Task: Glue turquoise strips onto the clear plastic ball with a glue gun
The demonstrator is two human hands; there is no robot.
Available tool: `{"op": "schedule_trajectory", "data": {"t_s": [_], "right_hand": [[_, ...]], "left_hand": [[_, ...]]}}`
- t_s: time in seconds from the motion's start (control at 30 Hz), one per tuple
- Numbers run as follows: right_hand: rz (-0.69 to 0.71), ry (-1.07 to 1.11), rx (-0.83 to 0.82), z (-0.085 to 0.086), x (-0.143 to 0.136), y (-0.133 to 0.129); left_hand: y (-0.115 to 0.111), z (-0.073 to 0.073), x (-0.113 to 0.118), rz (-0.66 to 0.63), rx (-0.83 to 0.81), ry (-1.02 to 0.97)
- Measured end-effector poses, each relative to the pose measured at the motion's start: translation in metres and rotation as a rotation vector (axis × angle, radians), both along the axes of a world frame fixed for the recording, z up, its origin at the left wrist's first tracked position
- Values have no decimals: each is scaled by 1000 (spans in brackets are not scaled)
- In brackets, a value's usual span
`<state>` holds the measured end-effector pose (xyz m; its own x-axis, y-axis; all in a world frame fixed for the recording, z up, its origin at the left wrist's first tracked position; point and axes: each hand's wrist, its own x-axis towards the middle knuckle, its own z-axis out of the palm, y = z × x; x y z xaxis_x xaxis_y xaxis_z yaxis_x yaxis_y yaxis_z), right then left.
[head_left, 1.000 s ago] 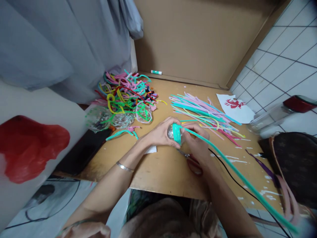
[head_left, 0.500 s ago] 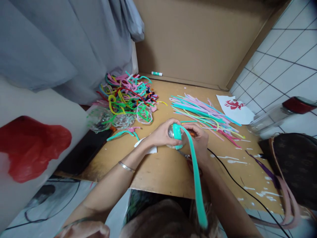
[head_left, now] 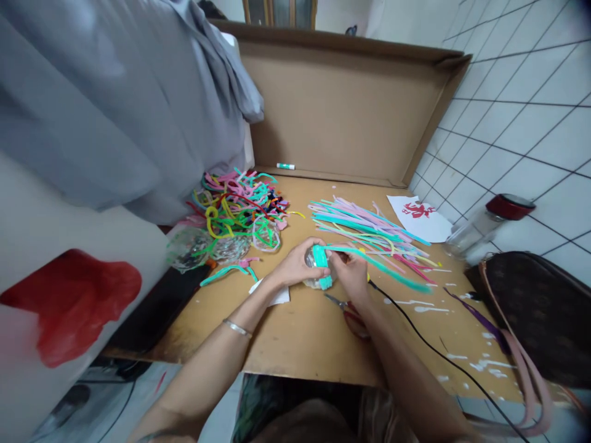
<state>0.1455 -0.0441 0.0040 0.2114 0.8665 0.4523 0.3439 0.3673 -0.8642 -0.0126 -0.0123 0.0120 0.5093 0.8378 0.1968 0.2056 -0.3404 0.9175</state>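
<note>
My left hand is closed around a small clear plastic container, whose exact kind I cannot make out. A band of turquoise pipe cleaner wraps around it, several turns side by side. The loose length runs off the top and stretches away to the right, over my right hand. The right fingers pinch this pipe cleaner close to the container's right side; their tips are partly hidden. Scissors with dark red handles lie beneath my right wrist, blades toward the left.
Straight pipe cleaners lie behind my hands. A tangled, many-coloured pile and clear plastic pieces sit at left. A glue stick, clear bottle, brown bag and black cable are around the table.
The loose pipe cleaner end, which hung toward my body, has swung outward to the right. The view has tilted up, and more of the scissors shows.
</note>
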Motion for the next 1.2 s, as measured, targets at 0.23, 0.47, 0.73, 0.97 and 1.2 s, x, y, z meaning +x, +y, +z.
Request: {"op": "schedule_trajectory", "data": {"t_s": [0.23,0.47,0.73,0.97,1.2], "right_hand": [[39,27,-31,3,-1,8],[81,76,-49,0,3,11],[19,56,-71,2,17,5],[-107,95,-22,-3,40,13],[-275,-166,-23,-6,50,14]], "left_hand": [[5,-2,1,64,-38,-23],[7,-1,1,55,-66,-41],[9,-4,0,56,-55,-39],[8,-3,-1,69,-45,-16],[6,0,-3,49,-54,-7]]}}
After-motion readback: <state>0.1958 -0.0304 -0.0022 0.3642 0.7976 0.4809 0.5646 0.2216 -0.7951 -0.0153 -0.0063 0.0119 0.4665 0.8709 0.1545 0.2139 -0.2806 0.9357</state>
